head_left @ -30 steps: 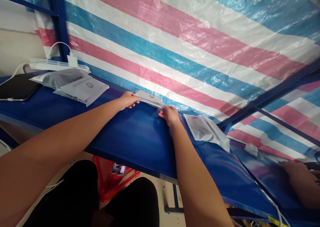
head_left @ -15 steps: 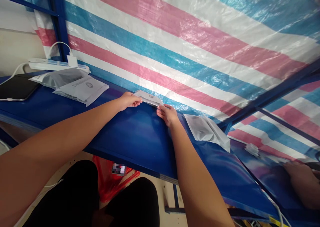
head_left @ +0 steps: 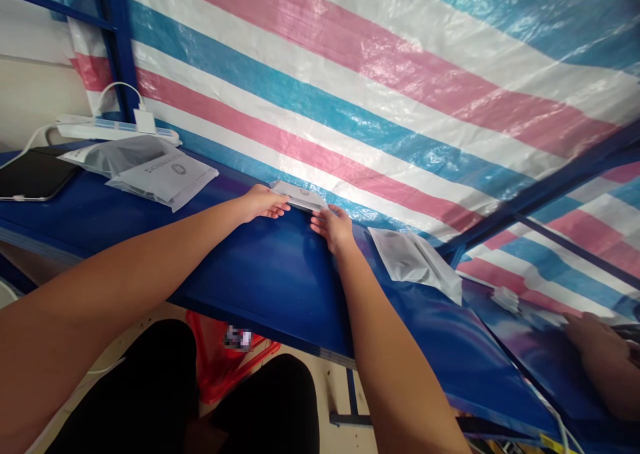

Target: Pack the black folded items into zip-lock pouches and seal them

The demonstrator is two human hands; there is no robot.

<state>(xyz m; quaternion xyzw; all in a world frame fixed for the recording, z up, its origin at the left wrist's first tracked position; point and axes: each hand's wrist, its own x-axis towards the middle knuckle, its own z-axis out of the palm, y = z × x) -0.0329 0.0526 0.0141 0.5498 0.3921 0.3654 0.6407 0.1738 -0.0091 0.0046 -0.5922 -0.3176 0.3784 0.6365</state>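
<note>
A frosted plastic bag (head_left: 301, 195) with a dark round print lies at the far edge of the blue bench, close to the striped sheet. My left hand (head_left: 263, 203) grips its left end, the fingers curled beneath its near edge. At the right end, my right hand (head_left: 335, 227) has thumb and fingers around the corner. What the bag contains is hidden. Left of my hands, two more frosted bags (head_left: 167, 173) overlap, the front one with the same kind of print. Another frosted bag (head_left: 407, 257) lies just right of my right hand.
A black tablet (head_left: 35, 174) and a white power strip (head_left: 95, 131) with a plugged-in charger (head_left: 145, 121) occupy the left end. The striped plastic sheet (head_left: 350, 101) rises behind the blue bench (head_left: 260, 274). Another person's hand (head_left: 595, 341) rests at far right. Below is a red stool (head_left: 210, 374).
The held bag lies slightly lower and flatter. My left fingers have loosened from a tighter curl, and my right hand has shifted slightly left. The other person's hand moved slightly.
</note>
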